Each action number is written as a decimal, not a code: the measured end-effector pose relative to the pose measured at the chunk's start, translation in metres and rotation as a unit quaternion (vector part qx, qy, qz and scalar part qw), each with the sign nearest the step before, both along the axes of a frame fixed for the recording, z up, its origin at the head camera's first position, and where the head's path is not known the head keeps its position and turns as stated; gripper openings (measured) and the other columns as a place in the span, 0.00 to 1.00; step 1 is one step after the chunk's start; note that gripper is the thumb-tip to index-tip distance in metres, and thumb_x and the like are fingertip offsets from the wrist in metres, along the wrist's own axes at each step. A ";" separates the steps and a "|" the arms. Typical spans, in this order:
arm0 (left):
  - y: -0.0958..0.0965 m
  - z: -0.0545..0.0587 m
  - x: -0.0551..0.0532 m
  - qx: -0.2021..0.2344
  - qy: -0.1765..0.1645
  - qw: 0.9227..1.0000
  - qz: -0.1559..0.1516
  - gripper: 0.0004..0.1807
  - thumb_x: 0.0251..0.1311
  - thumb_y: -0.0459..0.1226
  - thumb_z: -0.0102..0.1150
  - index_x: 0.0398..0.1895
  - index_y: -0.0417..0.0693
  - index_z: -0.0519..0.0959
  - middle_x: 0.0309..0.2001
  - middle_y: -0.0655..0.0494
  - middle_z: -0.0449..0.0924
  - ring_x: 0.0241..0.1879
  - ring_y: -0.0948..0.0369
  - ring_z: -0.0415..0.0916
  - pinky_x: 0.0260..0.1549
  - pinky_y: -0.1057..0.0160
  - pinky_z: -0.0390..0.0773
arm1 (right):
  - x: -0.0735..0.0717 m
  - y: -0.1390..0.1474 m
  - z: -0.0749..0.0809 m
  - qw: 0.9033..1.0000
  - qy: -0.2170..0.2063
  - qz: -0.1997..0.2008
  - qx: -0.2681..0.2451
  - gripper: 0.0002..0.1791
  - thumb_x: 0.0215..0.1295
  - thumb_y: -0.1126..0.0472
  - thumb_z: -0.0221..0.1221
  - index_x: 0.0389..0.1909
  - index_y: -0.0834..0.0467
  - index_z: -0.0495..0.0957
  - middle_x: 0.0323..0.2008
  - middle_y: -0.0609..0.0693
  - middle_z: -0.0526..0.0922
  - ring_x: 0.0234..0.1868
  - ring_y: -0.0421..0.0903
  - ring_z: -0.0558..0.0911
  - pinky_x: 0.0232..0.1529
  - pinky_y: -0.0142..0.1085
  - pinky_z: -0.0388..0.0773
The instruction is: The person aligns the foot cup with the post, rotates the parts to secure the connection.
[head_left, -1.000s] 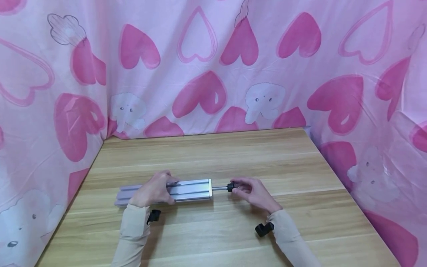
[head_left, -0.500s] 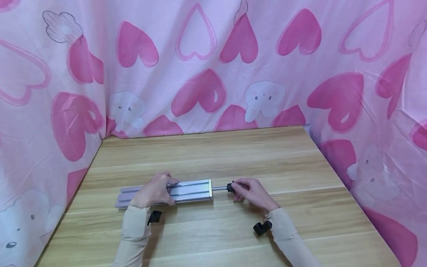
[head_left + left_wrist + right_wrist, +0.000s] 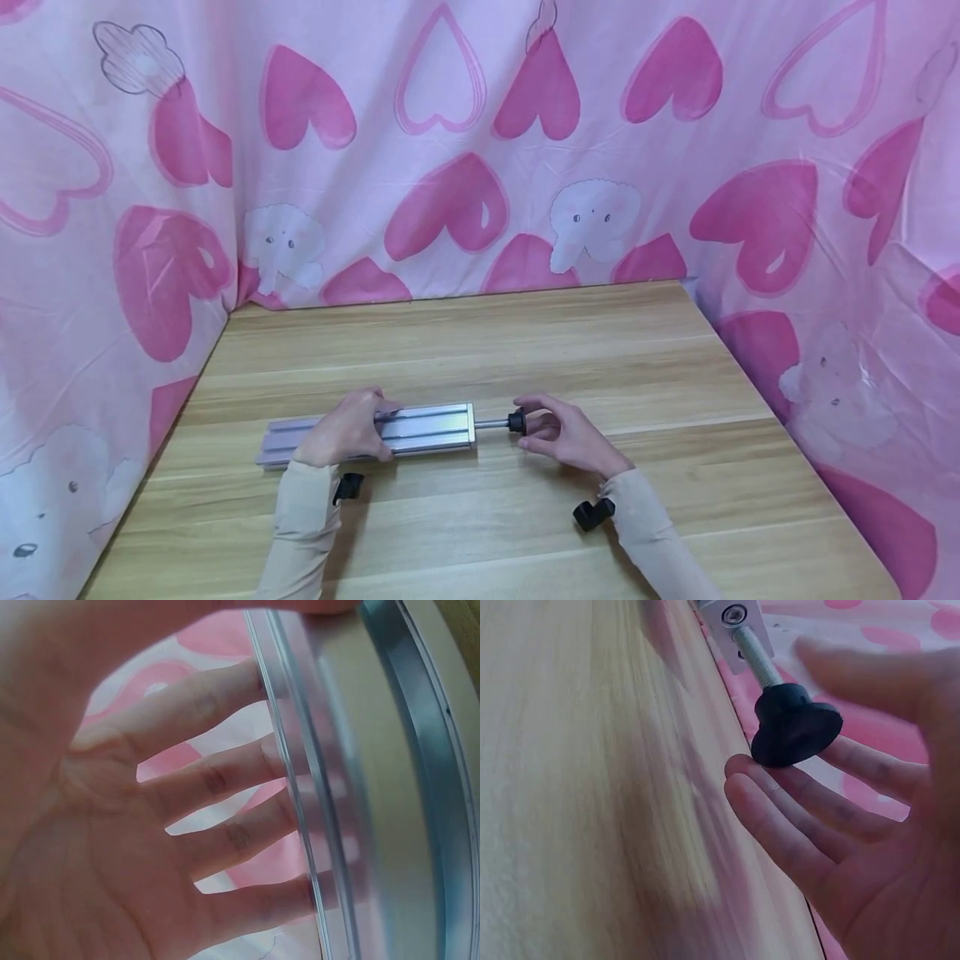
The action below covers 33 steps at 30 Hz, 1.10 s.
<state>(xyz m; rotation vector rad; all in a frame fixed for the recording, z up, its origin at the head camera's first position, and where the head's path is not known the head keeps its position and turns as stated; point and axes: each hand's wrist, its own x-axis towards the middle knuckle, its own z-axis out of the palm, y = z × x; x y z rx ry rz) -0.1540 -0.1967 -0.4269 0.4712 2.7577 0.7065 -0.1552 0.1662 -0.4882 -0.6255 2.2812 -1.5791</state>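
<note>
A silver aluminium profile (image 3: 427, 427) lies lengthwise across the wooden table, with a plate on its right end. My left hand (image 3: 347, 429) grips its middle from above, thumb on one side and fingers on the other; the left wrist view shows these fingers (image 3: 232, 772) against its edge. From the end plate (image 3: 739, 637) sticks out a threaded rod (image 3: 491, 424) that carries a black levelling foot (image 3: 795, 727). Around this foot my right hand (image 3: 566, 435) is spread, thumb lifted off it. Whether the right fingertips touch the foot's far side, I cannot tell.
The wooden table (image 3: 480, 350) reaches back to a pink heart-patterned curtain (image 3: 450, 200), which also hangs along both sides. A black wrist mount (image 3: 594, 515) sticks out at the right sleeve and another mount (image 3: 347, 487) at the left.
The right thumb and fingers held the levelling foot, turned across it, and have now spread apart around it. The left hand has kept its grip, and the profile has hardly moved.
</note>
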 end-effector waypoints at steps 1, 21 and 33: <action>0.000 0.000 0.000 -0.001 -0.001 1.000 0.002 0.40 0.31 0.31 0.82 0.58 0.38 0.82 0.44 0.47 0.79 0.38 0.58 0.72 0.39 0.58 0.78 | 0.000 0.000 -0.001 1.000 -0.002 0.002 -0.010 0.34 0.60 0.66 0.69 0.67 0.63 0.70 0.61 0.61 0.78 0.54 0.55 0.85 0.53 0.34 0.82; 0.005 0.003 -0.001 -0.005 -0.008 1.000 0.006 0.40 0.32 0.31 0.82 0.59 0.38 0.81 0.43 0.48 0.79 0.37 0.58 0.71 0.37 0.61 0.77 | -0.005 -0.001 0.000 0.998 -0.029 -0.035 0.042 0.23 0.75 0.47 0.55 0.55 0.62 0.81 0.36 0.55 0.88 0.35 0.49 0.87 0.39 0.36 0.85; 0.002 0.005 0.000 0.005 0.020 1.000 -0.021 0.40 0.30 0.32 0.82 0.57 0.36 0.82 0.44 0.46 0.81 0.38 0.57 0.74 0.39 0.59 0.79 | -0.004 0.000 0.001 0.997 -0.029 -0.042 0.054 0.25 0.77 0.43 0.49 0.54 0.60 0.81 0.37 0.54 0.88 0.35 0.49 0.87 0.39 0.38 0.85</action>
